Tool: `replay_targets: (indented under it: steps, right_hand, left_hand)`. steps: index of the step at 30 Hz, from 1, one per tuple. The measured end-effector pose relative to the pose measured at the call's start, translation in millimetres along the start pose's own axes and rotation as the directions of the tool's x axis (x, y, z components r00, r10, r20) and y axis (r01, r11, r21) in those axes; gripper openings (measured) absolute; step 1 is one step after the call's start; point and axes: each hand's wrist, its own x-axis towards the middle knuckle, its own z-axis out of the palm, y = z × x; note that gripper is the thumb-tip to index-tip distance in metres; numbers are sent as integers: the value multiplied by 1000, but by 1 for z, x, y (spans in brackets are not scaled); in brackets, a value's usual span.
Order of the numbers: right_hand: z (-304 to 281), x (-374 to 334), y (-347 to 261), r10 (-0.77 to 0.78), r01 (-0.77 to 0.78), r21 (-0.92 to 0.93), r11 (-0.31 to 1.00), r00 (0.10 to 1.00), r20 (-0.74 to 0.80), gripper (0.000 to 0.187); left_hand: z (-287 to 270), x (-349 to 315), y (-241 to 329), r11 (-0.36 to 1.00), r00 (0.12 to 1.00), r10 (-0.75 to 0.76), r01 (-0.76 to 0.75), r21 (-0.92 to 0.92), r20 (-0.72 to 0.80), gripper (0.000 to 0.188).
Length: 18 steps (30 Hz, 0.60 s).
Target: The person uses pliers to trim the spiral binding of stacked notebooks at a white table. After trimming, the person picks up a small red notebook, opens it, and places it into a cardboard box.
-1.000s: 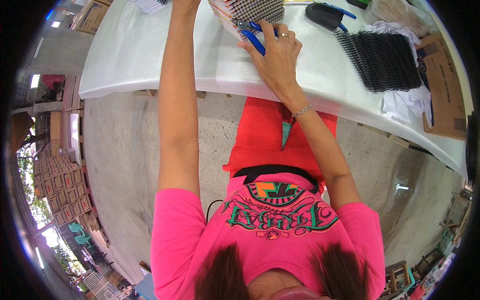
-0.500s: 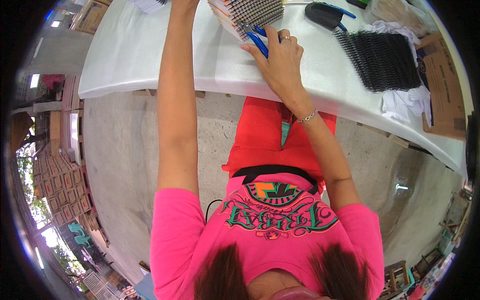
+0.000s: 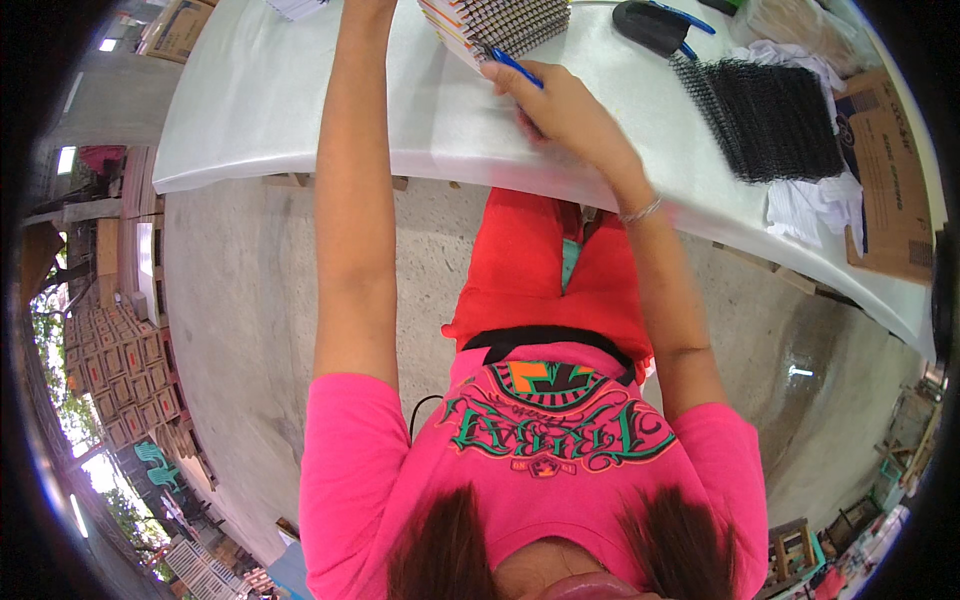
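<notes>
My right hand (image 3: 565,110) is closed around blue-handled cutting pliers (image 3: 518,68). Their jaws reach the near corner of a stack of spiral-bound notebooks (image 3: 515,25), where the dark wire coils face me. Fingers and hand cover much of the tool. My left arm (image 3: 355,200) stretches straight to the top edge, left of the stack, and its hand lies past the picture's edge. At the top left, a few white sheets or notebooks (image 3: 298,8) show beside that arm.
Loose black plastic or wire coils (image 3: 765,120) are heaped on white cloth (image 3: 815,210) at the right of the silvery table (image 3: 250,140). A cardboard box (image 3: 885,180) stands beside them. Behind lie a black holder (image 3: 648,28) and another blue-handled tool (image 3: 685,18).
My right hand has turned over and closed round the plier handles, which were spread apart before. Its wrist has shifted slightly right. My left arm stays nearly still.
</notes>
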Motion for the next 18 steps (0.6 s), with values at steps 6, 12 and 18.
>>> replay_targets:
  steps: [6,12,18]
  right_hand:
    - [13,-8,13,-280,124,-446,887,911,-303,67]
    - [34,-13,33,-524,161,-632,758,728,-443,63]
    - [36,-3,37,-605,190,-686,703,667,-435,60]
  left_hand:
    - [2,1,-5,1000,1000,-7,7,-19,-27,61]
    - [1,1,-3,999,999,-25,24,-33,-23,60]
    - [2,1,-4,992,997,-73,70,-105,-28,58]
